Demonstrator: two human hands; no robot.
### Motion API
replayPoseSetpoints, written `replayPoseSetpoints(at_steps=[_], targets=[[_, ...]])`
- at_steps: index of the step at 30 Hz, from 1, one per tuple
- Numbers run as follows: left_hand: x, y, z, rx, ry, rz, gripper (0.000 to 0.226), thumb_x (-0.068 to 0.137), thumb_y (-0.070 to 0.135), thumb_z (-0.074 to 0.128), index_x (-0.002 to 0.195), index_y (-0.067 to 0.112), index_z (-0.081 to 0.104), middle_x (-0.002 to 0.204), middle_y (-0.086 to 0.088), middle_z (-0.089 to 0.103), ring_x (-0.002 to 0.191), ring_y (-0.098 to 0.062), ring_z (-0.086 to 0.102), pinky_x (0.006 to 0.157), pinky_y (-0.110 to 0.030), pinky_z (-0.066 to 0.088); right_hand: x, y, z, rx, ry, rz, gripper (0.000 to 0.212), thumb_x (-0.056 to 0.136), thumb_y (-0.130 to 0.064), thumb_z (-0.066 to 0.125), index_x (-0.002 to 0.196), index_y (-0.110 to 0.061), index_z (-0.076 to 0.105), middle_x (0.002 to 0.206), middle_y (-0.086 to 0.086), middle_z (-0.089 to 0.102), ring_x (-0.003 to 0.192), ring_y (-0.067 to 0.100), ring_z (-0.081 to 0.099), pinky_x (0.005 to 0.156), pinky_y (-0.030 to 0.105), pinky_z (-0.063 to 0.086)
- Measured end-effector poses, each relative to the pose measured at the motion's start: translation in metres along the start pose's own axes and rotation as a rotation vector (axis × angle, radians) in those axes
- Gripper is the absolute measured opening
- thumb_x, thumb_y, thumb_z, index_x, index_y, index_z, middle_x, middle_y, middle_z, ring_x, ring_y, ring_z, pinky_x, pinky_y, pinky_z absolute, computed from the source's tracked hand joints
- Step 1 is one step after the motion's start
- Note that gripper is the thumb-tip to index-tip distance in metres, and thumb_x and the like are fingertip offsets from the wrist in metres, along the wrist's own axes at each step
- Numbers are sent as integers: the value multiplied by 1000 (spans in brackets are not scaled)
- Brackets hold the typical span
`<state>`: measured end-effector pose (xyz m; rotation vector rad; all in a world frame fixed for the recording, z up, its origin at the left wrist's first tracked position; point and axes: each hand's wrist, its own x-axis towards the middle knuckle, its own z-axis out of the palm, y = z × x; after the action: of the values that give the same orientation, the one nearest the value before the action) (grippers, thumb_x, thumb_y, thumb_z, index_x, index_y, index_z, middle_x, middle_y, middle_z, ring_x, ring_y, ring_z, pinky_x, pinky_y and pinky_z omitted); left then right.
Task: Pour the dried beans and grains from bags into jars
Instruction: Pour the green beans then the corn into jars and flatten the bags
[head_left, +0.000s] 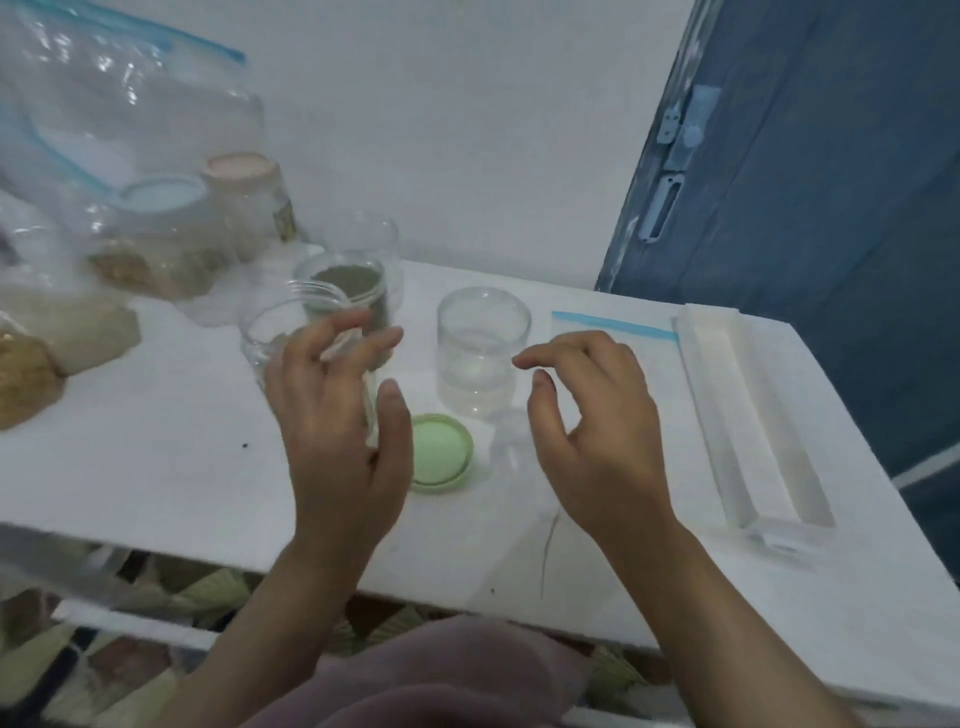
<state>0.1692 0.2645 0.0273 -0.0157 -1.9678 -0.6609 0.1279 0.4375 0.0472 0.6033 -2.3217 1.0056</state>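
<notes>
My left hand (337, 431) curls round an empty clear jar (270, 338), tilted, with its mouth toward the upper left. Just behind it stands an open jar filled with grey-green grains (348, 283). A second empty clear jar (483, 348) stands upright in the middle of the white table (156, 467). My right hand (592, 426) hovers right of that jar, fingers loosely curled and holding nothing. A green lid (444, 449) lies flat between my hands. An empty zip bag with a blue strip (618, 332) lies flat behind my right hand.
Several clear bags of beans and grains (67, 332) crowd the table's left side. Two lidded jars, one blue-topped (163, 195) and one pink-topped (241, 169), stand at the back left. A long white tray (753, 426) lies along the right edge. A blue door (831, 182) stands at the right.
</notes>
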Motion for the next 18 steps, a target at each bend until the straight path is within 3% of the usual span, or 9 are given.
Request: replayPoseSetpoints(at_steps=[4, 7, 9, 11, 12, 16, 18], targets=[[15, -41, -28, 30, -22, -91, 36, 93, 14, 55, 127, 5, 55, 140, -20, 42, 130, -30, 32, 113, -35, 23, 6, -36, 37, 34, -191, 67, 21, 95, -18, 51, 107, -23, 68, 109, -9, 57, 105, 10, 47, 85, 12, 32], [22, -76, -37, -19, -156, -182, 54, 92, 34, 59, 140, 15, 44, 152, -11, 28, 141, -22, 20, 118, -47, 20, 7, -47, 70, -115, -483, 220, 34, 97, -29, 51, 130, -30, 55, 134, -5, 45, 122, 18, 36, 96, 27, 34], [24, -96, -37, -92, -262, -221, 68, 89, 45, 62, 146, 20, 34, 155, -5, 19, 145, -15, 15, 120, -36, 17, 10, -51, 92, -260, -713, 363, 50, 96, -37, 52, 144, -34, 39, 149, 2, 31, 133, 30, 28, 105, 40, 34], [25, -112, -35, -230, -379, -285, 80, 86, 53, 62, 150, 26, 23, 157, -1, 14, 147, -9, 13, 117, -17, 14, 14, -49, 113, -383, -894, 498, 63, 94, -46, 56, 150, -37, 28, 154, 6, 22, 137, 38, 23, 106, 49, 33], [26, -119, -34, -318, -438, -330, 85, 84, 54, 63, 151, 29, 17, 157, 1, 16, 147, -7, 16, 116, -15, 16, 15, -46, 123, -428, -950, 551, 68, 92, -49, 58, 151, -38, 26, 154, 6, 21, 138, 40, 23, 104, 51, 34], [29, -137, -35, -616, -619, -449, 85, 84, 47, 70, 146, 43, 11, 142, 30, 36, 135, 9, 36, 112, -21, 31, 11, -43, 147, -504, -981, 640, 71, 86, -46, 65, 147, -36, 30, 146, 7, 25, 129, 43, 31, 92, 45, 41], [30, -144, -35, -641, -651, -470, 87, 82, 50, 70, 147, 46, 12, 144, 26, 39, 134, 7, 39, 110, -21, 34, 10, -50, 149, -510, -902, 673, 67, 86, -40, 66, 144, -36, 34, 143, 6, 27, 126, 41, 33, 89, 43, 40]])
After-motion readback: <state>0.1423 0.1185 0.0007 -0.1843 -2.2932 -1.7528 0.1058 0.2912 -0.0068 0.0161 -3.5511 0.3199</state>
